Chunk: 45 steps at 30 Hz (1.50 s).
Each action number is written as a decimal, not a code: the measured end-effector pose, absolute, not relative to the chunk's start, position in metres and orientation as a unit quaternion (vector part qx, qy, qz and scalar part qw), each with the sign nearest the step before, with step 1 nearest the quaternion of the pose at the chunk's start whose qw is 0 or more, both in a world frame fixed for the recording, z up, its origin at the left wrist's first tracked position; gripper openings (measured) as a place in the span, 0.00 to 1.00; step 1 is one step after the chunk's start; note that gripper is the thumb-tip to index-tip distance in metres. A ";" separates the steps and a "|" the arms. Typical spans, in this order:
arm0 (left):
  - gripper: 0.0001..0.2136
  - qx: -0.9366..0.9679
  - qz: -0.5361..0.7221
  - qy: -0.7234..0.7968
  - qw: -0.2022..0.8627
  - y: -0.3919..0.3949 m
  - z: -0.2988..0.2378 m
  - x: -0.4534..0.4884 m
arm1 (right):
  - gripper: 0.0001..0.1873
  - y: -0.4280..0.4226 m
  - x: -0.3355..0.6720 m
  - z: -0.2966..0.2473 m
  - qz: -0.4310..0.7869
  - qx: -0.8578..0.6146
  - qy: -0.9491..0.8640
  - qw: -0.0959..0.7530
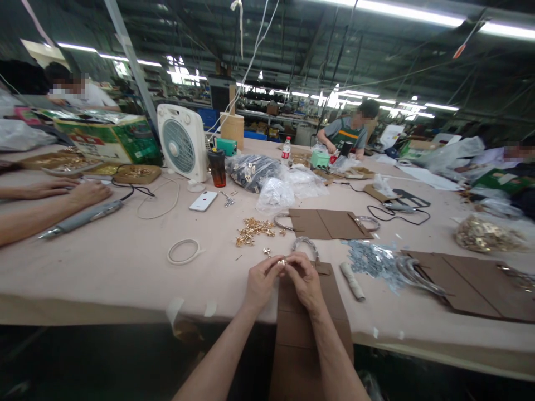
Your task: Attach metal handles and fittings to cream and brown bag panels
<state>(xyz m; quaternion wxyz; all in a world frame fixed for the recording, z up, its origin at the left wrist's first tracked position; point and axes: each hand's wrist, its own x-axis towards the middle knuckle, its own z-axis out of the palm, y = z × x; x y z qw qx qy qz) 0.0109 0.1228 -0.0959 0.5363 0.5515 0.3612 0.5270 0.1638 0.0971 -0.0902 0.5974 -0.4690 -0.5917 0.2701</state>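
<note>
My left hand (pixel 261 281) and my right hand (pixel 304 281) meet over the near table edge, both pinched on a small gold metal fitting (pixel 281 262). Under them lies a brown leather piece (pixel 292 328) that hangs over the edge toward me, with a silvery ring handle (pixel 306 245) at its top. A pile of gold fittings (pixel 253 229) lies just beyond my left hand. To the right of my right hand are a small white roll (pixel 352 281) and a heap of silvery metal parts (pixel 370 259).
More brown leather pieces (pixel 328 223) (pixel 472 284) lie across the pink table (pixel 104 262). A white tape ring (pixel 183 250), phone (pixel 203 200), dark cup (pixel 217 168), fan (pixel 183 142) and plastic bags (pixel 276 192) stand farther back. Another person's forearms (pixel 45 203) rest at left beside a grey tool (pixel 83 217); other people work beyond.
</note>
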 end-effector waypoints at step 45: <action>0.24 0.595 0.473 0.449 0.469 0.096 -0.084 -0.016 | 0.28 0.105 0.169 -0.117 0.223 -0.571 -0.651 0.447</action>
